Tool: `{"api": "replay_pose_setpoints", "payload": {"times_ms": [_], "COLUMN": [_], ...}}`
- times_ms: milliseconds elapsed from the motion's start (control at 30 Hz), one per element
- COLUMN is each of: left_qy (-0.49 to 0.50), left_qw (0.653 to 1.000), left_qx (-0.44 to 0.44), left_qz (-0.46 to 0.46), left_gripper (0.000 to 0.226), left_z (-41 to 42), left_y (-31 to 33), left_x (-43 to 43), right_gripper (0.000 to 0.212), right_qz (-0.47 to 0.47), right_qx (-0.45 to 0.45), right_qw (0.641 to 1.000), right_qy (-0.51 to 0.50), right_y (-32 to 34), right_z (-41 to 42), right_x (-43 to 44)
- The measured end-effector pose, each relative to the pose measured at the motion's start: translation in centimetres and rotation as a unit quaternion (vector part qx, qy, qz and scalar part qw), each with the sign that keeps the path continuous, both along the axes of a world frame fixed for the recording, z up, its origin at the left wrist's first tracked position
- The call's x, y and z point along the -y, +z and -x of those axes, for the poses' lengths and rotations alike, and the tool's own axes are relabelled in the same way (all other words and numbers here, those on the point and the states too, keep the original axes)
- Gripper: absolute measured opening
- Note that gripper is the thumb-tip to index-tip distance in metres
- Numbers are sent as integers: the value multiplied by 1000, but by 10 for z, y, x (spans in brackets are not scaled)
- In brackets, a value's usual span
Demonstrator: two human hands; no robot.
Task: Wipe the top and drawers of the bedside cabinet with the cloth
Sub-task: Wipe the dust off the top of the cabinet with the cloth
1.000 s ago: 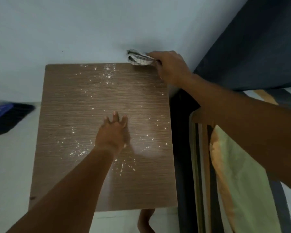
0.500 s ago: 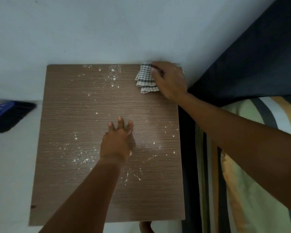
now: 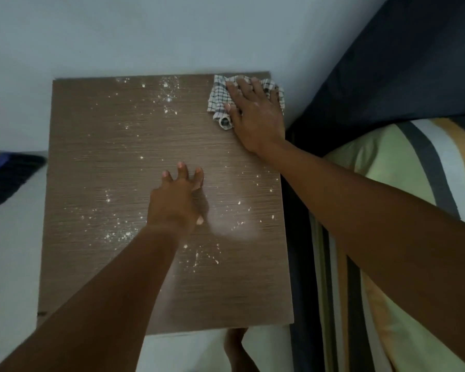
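Right hand (image 3: pixel 255 114), fingers straight, presses flat on the checked cloth (image 3: pixel 218 99), partly hidden beneath it at the far right corner of the cabinet top (image 3: pixel 113 167). Left hand (image 3: pixel 176 201), nearer and leftward of that grip, rests spread-fingered on the powder-flecked wood, grasping nothing. The drawers lie hidden below; the blue-and-black object (image 3: pixel 8 177) far left is cut off, its marks unreadable.

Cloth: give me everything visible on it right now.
The cloth is white with a thin dark check and looks like woven cotton. It lies crumpled in loose folds, with one near edge rolled. It sits on the far right corner of the cabinet top, and its right edge seems to overhang slightly. The right hand presses flat on it with straight fingers, covering its middle. The white specks lie apart, to its left.
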State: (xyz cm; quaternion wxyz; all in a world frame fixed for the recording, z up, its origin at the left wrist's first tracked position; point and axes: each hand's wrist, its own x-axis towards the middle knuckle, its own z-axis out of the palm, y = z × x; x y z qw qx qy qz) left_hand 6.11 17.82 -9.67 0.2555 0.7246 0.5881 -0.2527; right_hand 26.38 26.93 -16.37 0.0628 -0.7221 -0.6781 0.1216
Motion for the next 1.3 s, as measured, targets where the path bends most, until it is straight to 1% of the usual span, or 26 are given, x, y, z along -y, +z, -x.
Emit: {"api": "replay_pose_setpoints", "payload": {"times_ms": [133, 233, 333, 400, 467, 500, 567, 633, 700, 767, 867, 933, 1000, 1033, 1067, 1100, 1133, 1233, 1300], "left_qy": [-9, -46, -41, -56, -71, -77, -84, -81, -83, -89, -82, -89, -85, -81, -78, -75, -73, -68, -66], "left_qw": [1000, 998, 996, 989, 977, 974, 975, 982, 986, 987, 990, 990, 991, 992, 992, 992, 992, 991, 991], "left_qx": [-16, -32, -28, -11, 16, 30, 54, 44, 23, 13, 2, -6, -1, 5, 10, 14, 16, 19, 15], "left_qz": [-5, -32, -74, -139, -202, -211, -196, -163, -142, -134, -113, -105, -100, -99, -100, -101, -103, -112, -112], "left_gripper": [112, 103, 83, 59, 42, 35, 25, 30, 44, 49, 48, 46, 45, 44, 42, 41, 41, 43, 48], "left_z": [4, 2, 6, 15, 28, 35, 46, 52, 56, 56, 54, 53, 53, 53, 54, 55, 56, 58, 58], "left_y": [-4, 2, 15, 19, 14, 10, 2, 0, 1, 2, 3, 2, 1, 0, -1, -1, -2, -3, -4], "left_x": [-2, 0, 15, 42, 77, 95, 124, 148, 164, 172, 170, 166, 165, 166, 166, 167, 167, 165, 163], "right_gripper": [50, 49, 49, 49, 48, 48, 47, 46, 53, 64, 70, 64, 48, 44, 48, 56, 65, 86, 85], "right_qz": [-4, -27, -26, -25, -36, -40, -46, -61, -92, -121, -133, -105, -29, 9, 48, 78, 98, 110, 89], "right_qx": [2, -14, -34, -36, -31, -30, -44, -65, -70, -59, -20, -6, -50, -85, -112, -118, -99, 28, 81], "right_qw": [1000, 999, 998, 998, 998, 997, 996, 995, 993, 991, 988, 989, 994, 993, 990, 987, 986, 979, 974], "right_qy": [-2, -16, -40, -46, -49, -52, -59, -54, -25, 21, 72, 108, 96, 84, 76, 80, 96, 169, 192], "right_y": [-1, -2, -1, -2, -2, -2, -3, -2, -2, -5, -4, 4, 18, 25, 31, 35, 39, 35, 25], "right_z": [15, 28, 46, 60, 73, 80, 91, 101, 105, 104, 90, 83, 83, 83, 84, 85, 86, 82, 79], "right_x": [47, 104, 175, 226, 271, 291, 323, 355, 384, 410, 418, 409, 399, 396, 393, 391, 390, 388, 386]}}
